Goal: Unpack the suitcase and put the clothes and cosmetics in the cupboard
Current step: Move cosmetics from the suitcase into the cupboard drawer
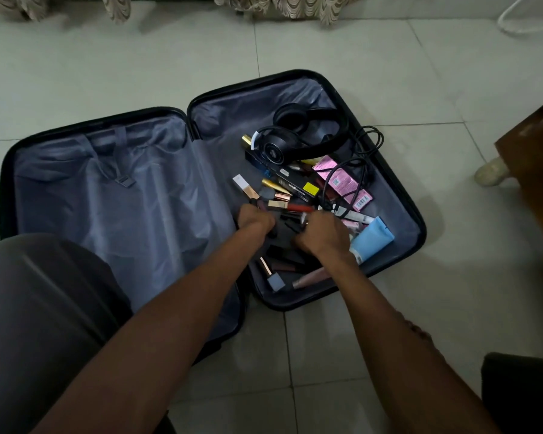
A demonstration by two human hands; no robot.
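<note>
A black suitcase [398, 183] lies open flat on the tiled floor. Its left half shows only grey lining [123, 195]. The right half holds several cosmetics: lipsticks [278, 187], a blue tube [372, 238], a pink box [342, 180], a pink tube [311, 278], plus black headphones [308, 130] and a cable [362, 151]. My left hand [254, 219] and my right hand [323, 234] are down among the cosmetics, fingers curled round small dark items; a thin brush-like item [301, 218] sticks out by the right hand. What exactly each hand grips is hidden.
A wooden furniture leg [492, 172] and dark wood edge [533, 145] stand at the right. Curtain hems [295, 7] hang along the far side. A white cord [521, 26] lies at the top right. My knee [44, 308] is at the lower left.
</note>
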